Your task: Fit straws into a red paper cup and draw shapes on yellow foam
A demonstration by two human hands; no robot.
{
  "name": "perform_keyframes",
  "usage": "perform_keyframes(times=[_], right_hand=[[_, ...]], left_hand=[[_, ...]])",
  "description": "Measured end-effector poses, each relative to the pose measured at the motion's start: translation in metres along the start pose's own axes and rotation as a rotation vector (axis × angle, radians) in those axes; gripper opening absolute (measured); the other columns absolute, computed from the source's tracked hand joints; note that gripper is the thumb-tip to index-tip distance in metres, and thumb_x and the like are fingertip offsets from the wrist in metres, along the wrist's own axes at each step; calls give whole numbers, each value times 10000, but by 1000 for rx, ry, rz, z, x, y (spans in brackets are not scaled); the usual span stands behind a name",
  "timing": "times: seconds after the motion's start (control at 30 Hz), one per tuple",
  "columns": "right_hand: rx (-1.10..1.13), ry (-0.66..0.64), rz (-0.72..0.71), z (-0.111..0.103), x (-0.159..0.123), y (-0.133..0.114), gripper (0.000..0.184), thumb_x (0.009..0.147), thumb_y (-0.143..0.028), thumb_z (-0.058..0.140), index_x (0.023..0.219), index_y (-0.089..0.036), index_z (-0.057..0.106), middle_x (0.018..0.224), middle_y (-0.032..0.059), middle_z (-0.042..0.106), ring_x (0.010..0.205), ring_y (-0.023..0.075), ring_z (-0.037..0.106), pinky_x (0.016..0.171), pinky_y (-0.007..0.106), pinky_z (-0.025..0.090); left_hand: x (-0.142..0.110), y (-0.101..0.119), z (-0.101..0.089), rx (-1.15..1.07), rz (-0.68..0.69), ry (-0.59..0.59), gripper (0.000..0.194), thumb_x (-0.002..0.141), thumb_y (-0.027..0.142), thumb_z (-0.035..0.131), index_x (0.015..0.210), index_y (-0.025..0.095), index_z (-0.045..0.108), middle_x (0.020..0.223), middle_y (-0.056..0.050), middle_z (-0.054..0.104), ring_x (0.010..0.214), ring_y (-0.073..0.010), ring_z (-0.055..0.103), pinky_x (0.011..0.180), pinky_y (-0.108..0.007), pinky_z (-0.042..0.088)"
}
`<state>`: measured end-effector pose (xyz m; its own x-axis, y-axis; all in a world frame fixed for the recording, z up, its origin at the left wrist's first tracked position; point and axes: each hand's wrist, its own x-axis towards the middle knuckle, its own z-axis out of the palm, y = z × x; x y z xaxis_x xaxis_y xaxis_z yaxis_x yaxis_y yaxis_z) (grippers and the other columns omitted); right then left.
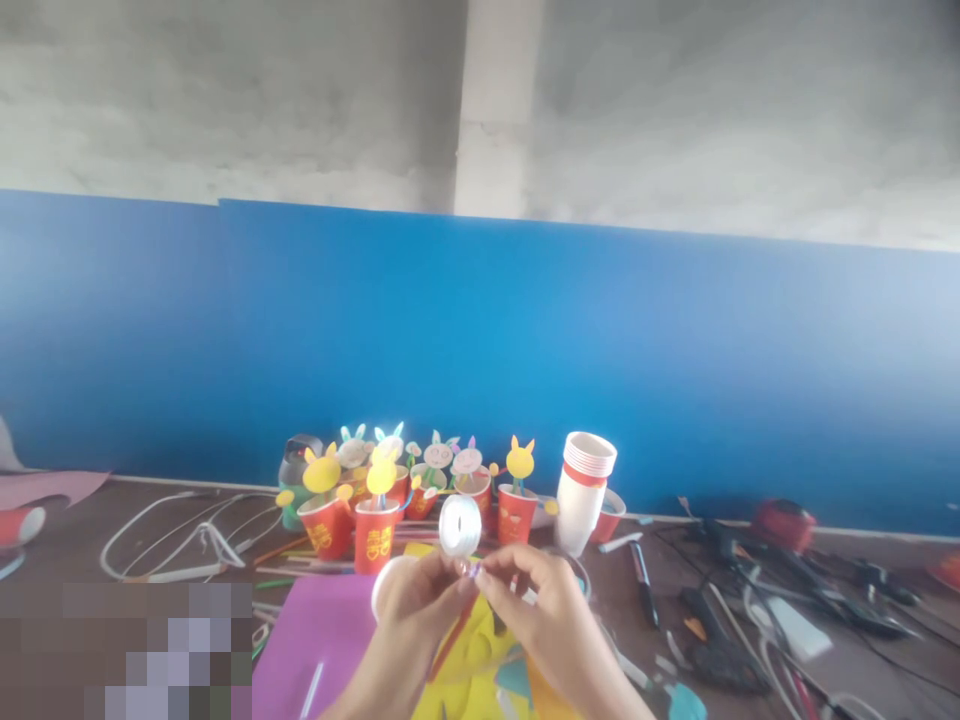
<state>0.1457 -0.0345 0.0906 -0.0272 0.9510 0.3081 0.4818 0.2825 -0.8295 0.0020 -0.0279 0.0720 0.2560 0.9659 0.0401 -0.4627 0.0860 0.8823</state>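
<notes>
On the far left of a dark brown tabletop (71, 545), in front of a blue partition (480, 320), I see a pink sheet (52, 490) near the table's back edge. Next come loops of white cable (124, 520), then a greenish container with a dark top (300, 462), partly hidden behind a cluster of red paper cups (377, 545). Paper figures rise from the cups: some yellow heads (520, 460) with pointed ears, some paler ones with drawn faces. In front of the cups, a purple sheet (300, 610) lies flat.

At the centre, the person's left hand (420, 600) pinches a small purplish piece (473, 569) between thumb and fingers. The right hand (541, 600) pinches the same piece from the other side, so the fingertips almost meet; its exact shape is too blurred to tell. A white roll (460, 525) shows just above the fingertips; I cannot tell whether it is held. Yellow paper (469, 660) lies below the hands.

Right of centre stands a tall stack of white cups (581, 505), then a dark pen (643, 585). Farther right are tangled black cables (724, 560), a white block (799, 628) and a blurred red object (784, 525).
</notes>
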Motion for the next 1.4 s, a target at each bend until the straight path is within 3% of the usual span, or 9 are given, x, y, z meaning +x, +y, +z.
perform_keyframes(times=[0.23,0.47,0.7,0.83,0.93,1.03,1.2,1.3,1.4], right_hand=[[82,108,-20,14,-6,3,236,825,-366,586,751,-166,688,720,57,703,687,193,613,645,271,472],[114,23,2,10,2,9,157,812,-296,591,815,-163,674,781,56,710,705,190,624,633,259,475],[229,152,9,23,-4,12,116,772,-277,607,734,-170,630,692,36,658,668,180,590,616,261,461],[329,47,101,20,3,15,195,736,-351,678,714,-160,645,656,36,659,627,172,582,598,265,451],[427,-25,137,11,8,14,327,735,-465,697,829,-152,686,767,72,709,704,199,624,624,277,470],[398,23,92,2,6,9,412,811,-535,622,999,-176,691,963,102,722,872,235,646,686,289,490],[191,-21,-132,-7,-6,-4,283,900,-441,536,1038,-235,672,1096,78,660,1022,232,613,839,307,485],[10,-51,-259,-2,-12,-8,269,774,-381,684,997,-237,635,1090,71,598,1029,244,580,865,325,483],[-137,-38,-307,9,-17,-6,323,644,-253,772,926,-245,617,1104,70,549,1037,267,552,856,353,483]], left_hand=[[-5,-12,1,-9,162,143,284,687,392,808,774,155,677,763,-41,697,769,-192,638,728,-261,488],[4,-17,-11,169,128,89,310,668,410,813,766,138,699,718,-41,662,755,-211,630,722,-287,499],[2,-23,-11,228,211,184,350,653,449,811,786,138,722,719,-47,652,734,-214,620,707,-296,511],[3,-21,-9,285,273,206,328,674,457,787,715,140,714,656,-42,640,667,-194,602,655,-276,502],[4,-21,-10,329,329,222,313,701,447,757,653,147,683,617,-32,627,625,-179,588,604,-252,484],[5,-20,-14,436,364,213,252,718,393,729,650,156,675,615,-27,631,600,-171,578,573,-242,474],[5,-20,-20,683,494,193,117,688,284,676,691,168,691,631,-16,635,585,-165,556,547,-236,457],[6,-19,-22,717,520,193,119,673,257,655,737,167,700,632,-18,642,586,-175,562,540,-242,458],[7,-18,-23,684,454,221,109,643,210,658,731,163,703,663,-35,673,614,-193,589,567,-253,472]])
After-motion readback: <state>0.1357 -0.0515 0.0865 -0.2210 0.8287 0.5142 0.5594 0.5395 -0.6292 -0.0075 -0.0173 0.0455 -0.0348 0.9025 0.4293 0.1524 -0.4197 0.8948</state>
